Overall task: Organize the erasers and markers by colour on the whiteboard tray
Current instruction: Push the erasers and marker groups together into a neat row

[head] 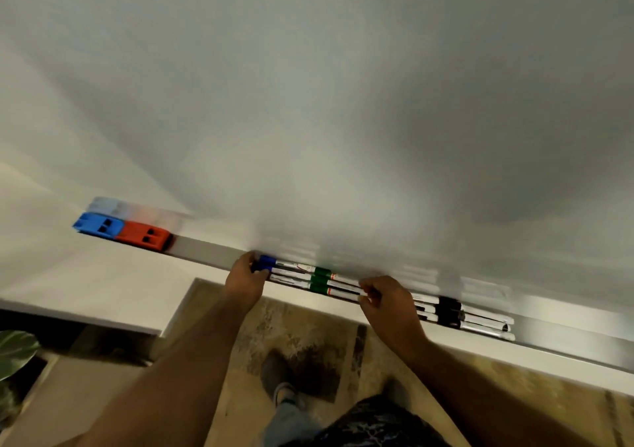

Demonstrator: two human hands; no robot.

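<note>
Both forearms extend toward 12 o'clock to the whiteboard tray (206, 251). Left hand (245, 283) curls around the blue caps of the blue markers (266, 264), pinching them. Right hand (391, 304) closes its fingers on the green markers (320, 280) at their 3 o'clock ends. Black markers (449, 311) lie at 3 o'clock; the blue eraser (97, 225) and red eraser (144, 235) touch at 9 o'clock.

Whiteboard tray (206, 251), blue eraser (97, 225), red eraser (144, 235), markers (308, 278) in rows
</note>
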